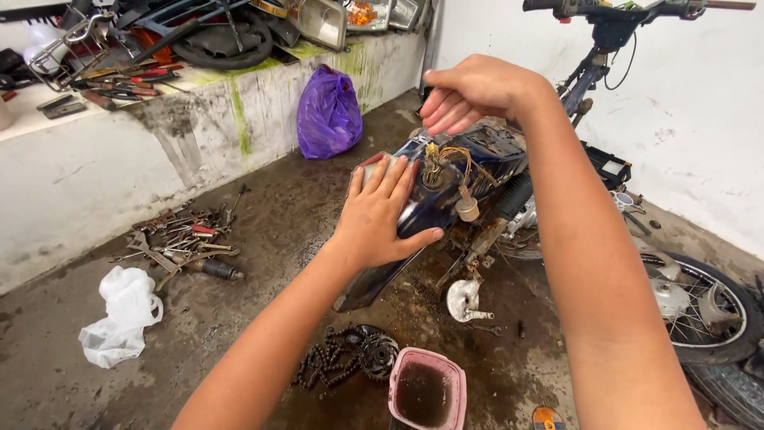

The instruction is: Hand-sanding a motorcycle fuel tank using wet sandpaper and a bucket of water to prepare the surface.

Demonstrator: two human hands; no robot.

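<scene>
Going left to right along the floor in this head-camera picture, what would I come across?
White plastic bag → scattered hand tools → chain and sprocket → pink container → spoked wheel.

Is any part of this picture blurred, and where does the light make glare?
Head view: the right hand is slightly motion-blurred at the fingers; the left hand on the dark blue panel is sharp. Light is soft and even, shadows weak. The wet floor shines mildly; edges bend slightly from the wide lens.

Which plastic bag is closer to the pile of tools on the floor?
The white plastic bag, crumpled beside the tool pile. The purple bag sits farther off, against the wall.
</scene>
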